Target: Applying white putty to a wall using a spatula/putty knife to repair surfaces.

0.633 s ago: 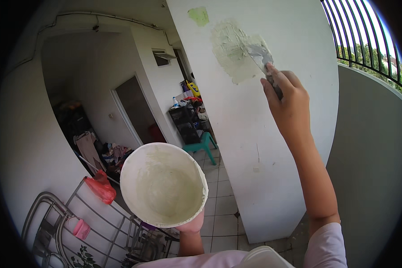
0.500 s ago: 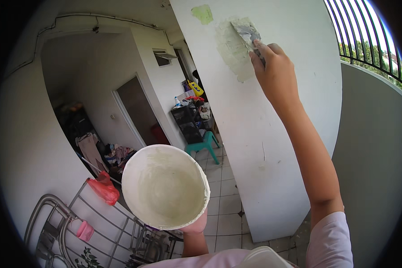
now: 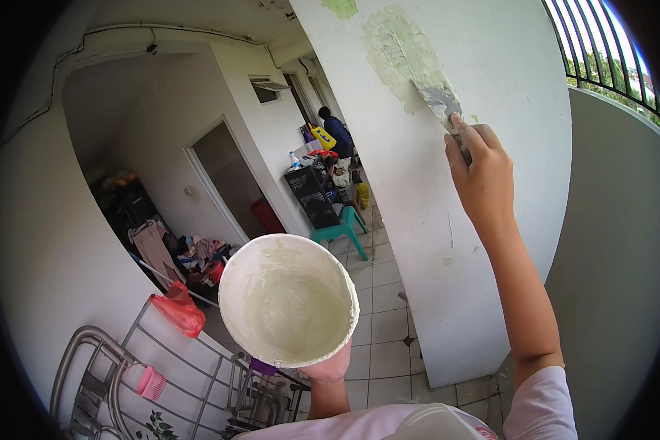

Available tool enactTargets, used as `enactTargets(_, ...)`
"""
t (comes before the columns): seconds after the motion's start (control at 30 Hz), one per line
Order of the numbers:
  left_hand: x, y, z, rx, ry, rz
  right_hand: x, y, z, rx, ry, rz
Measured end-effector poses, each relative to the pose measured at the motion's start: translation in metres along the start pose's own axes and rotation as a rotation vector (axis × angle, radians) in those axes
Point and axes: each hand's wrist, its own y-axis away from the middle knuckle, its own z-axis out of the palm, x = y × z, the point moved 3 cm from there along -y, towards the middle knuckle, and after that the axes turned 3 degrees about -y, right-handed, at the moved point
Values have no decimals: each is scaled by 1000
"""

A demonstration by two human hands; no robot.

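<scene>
My right hand [image 3: 482, 172] is closed round the handle of a putty knife [image 3: 441, 101]. Its wide blade, smeared with grey-green paste, lies against the white wall [image 3: 506, 103] at the lower end of a pale green filler patch [image 3: 403, 55]. My left hand [image 3: 330, 365] grips a round white tub [image 3: 289, 301] from below and behind, its fingers mostly hidden. The tub tilts toward me, and pale filler coats its inside and rim. A smaller green patch [image 3: 340, 7] shows at the wall's top edge.
A metal rack [image 3: 176, 367] with a red plastic bag [image 3: 179, 309] and a pink basket [image 3: 151, 383] stands at lower left. Beyond are a green stool [image 3: 341, 229], a black drawer unit [image 3: 312, 196] and a person [image 3: 336, 134]. A barred railing [image 3: 616, 55] is at upper right.
My right hand has drawn the putty knife down and to the right along the wall. The patch's filler now looks rougher and more raised. The tub has shifted slightly right in view.
</scene>
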Motion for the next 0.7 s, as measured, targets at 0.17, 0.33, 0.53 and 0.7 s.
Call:
enactTargets(0.17, -1, 1, -5, -5, 21, 9, -20, -47, 3, 40, -52, -95)
enactTargets(0.33, -3, 4, -5, 24, -76, -2, -11, -70, 31, 94, 113, -210)
enactTargets(0.53, -2, 2, 7, -54, -225, 6, 6, -27, 29, 49, 156, -153)
enactTargets(0.7, 6, 6, 4, 18, -14, 7, 3, 5, 8, -44, 209, -79)
